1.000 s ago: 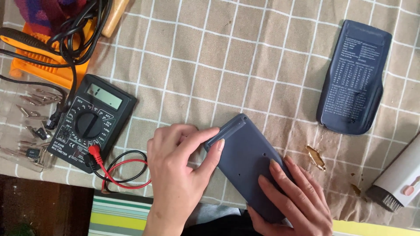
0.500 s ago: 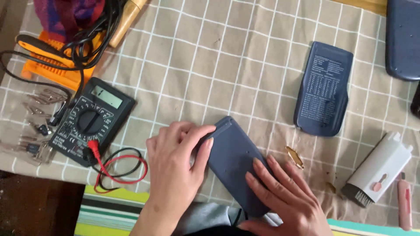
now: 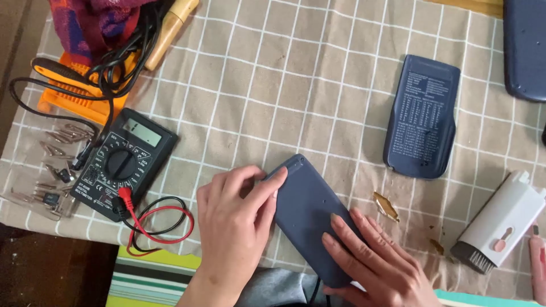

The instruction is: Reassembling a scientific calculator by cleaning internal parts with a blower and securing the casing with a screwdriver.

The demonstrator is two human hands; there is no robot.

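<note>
Checked cloth covers desk point(image 3: 341, 85). Left hand point(image 3: 236, 227) grip pressed on upper edge of dark blue case point(image 3: 307, 210); right hand point(image 3: 375, 261) flat on lower end. Step: steadying case face down. Next likely calls for prying at seam. Cover point(image 3: 422, 116) lies well beyond grip, meter point(image 3: 125, 162) left of it.
</note>
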